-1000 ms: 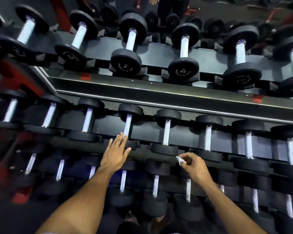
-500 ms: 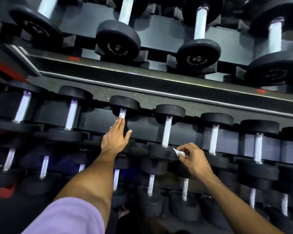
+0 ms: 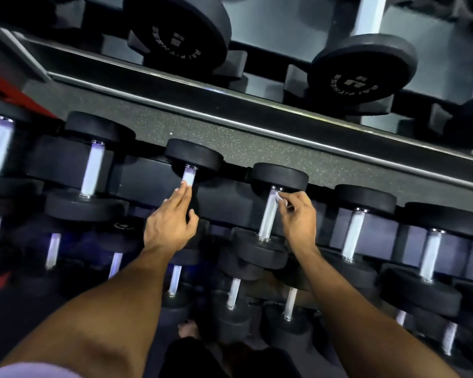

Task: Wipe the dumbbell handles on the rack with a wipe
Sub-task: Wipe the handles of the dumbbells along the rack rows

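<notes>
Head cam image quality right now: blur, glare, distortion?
Head view: top-row dumbbell plate smeared by motion blur, its lettering unreadable; chrome handles, such as the handle beside the right hand, blow out to bluish-white; wide-angle bends the rack rail; lower tier sits in deep shadow; left hand and wipe reasonably sharp.

The dumbbell handles (image 3: pixel 268 214) look like shiny metal, smooth and bright. The round dumbbell ends (image 3: pixel 280 175) look like black rubber — dull, not shiny — and the big ones up top (image 3: pixel 363 68) have raised letters. The rack shelf (image 3: pixel 230 144) has a rough, speckled black top, like a rubber mat, with a shiny metal strip (image 3: pixel 257 129) along its edge. The wipe (image 3: pixel 280 199) is white, thin and soft-looking, like paper or cloth — too small to tell which. A bit of pale purple cloth sleeve (image 3: pixel 33 372) shows at the bottom.
</notes>
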